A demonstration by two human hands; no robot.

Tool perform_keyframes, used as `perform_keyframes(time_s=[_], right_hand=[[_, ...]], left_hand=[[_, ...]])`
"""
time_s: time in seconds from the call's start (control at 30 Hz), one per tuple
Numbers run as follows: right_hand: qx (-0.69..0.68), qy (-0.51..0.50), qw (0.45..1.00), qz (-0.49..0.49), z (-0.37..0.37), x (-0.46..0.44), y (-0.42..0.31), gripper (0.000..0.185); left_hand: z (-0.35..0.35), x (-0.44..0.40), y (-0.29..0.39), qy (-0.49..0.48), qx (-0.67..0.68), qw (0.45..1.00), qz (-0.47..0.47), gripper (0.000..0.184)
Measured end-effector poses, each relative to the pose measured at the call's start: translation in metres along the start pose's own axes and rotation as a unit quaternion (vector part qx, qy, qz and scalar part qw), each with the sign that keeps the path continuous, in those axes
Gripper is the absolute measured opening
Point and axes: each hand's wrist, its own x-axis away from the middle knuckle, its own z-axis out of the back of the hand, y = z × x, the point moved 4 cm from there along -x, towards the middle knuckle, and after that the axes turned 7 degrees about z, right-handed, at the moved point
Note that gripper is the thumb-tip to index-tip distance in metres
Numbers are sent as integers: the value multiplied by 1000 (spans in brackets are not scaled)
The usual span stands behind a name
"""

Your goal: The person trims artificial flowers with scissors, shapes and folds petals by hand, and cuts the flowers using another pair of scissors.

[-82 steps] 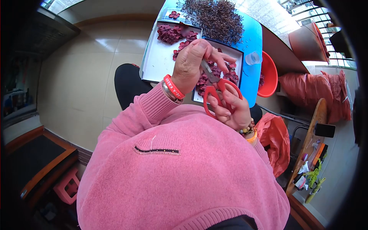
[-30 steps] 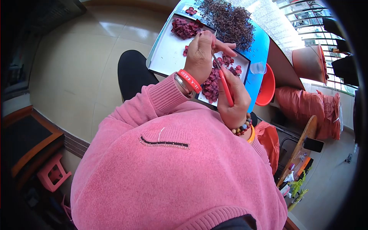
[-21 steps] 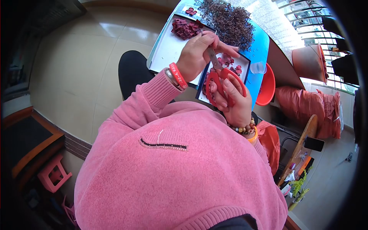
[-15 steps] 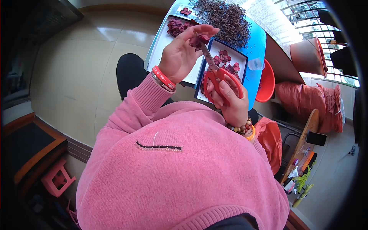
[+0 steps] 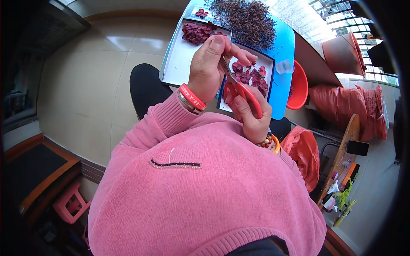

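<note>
My right hand (image 5: 253,115) grips red-handled scissors (image 5: 249,96), whose blades point up to my other palm. My left hand (image 5: 209,64), with a red wristband, is raised beside the blade tips, its fingers curled; what they hold, if anything, is hidden behind them. Below and right of it lie dark red flowers (image 5: 258,79) in a dark-rimmed tray (image 5: 270,64). A white tray (image 5: 172,64) on the left carries a heap of dark red petals (image 5: 195,34) at its far end.
Behind the trays, brown dried stems (image 5: 247,23) are piled on the blue table (image 5: 281,91). A clear cup (image 5: 284,66) stands at its right edge, beside a red basin (image 5: 299,85). Red sacks (image 5: 339,102) and a wooden shelf (image 5: 341,158) are farther right.
My left hand has turned, so the dark red flower seen in it half a second ago is hidden. The scissors have tilted, with my right hand a little lower and farther left.
</note>
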Motion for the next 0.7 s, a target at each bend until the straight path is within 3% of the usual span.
perform_keyframes(time_s=[0.1,0.13,0.23,0.3,0.37,0.4,0.43,0.57,0.6,0.63,0.7], right_hand=[[250,-13,936,248,-3,-8,-14,28],[245,-21,945,215,-2,-8,-15,31],[419,-27,840,342,-2,-14,-22,33],[401,-32,853,331,-2,-15,-18,32],[139,-36,982,125,5,-18,-12,32],[-130,-38,986,-92,2,-15,-13,32],[-383,-31,875,-295,-5,-7,-12,33],[-648,-140,687,-298,-16,0,7,35],[-662,-130,673,-303,-19,2,7,36],[-566,-105,767,-282,-18,1,7,35],[-342,-51,911,-224,-12,-5,0,33]], left_hand=[[-11,1,7,68,-115,989,-63,28],[-11,1,7,77,-125,987,-58,28],[-9,2,7,166,-221,960,-34,30],[-8,-1,4,124,-164,978,-28,33],[-4,-7,1,26,-98,994,-34,33],[-1,-7,2,-4,-55,998,-27,33],[-2,-7,5,-24,-48,998,-31,32],[-11,-8,16,-81,-46,995,-46,31],[-12,-8,17,-86,-49,994,-51,31],[-12,-9,18,-92,-53,993,-55,32],[-9,-5,15,-6,-98,994,-55,33]])
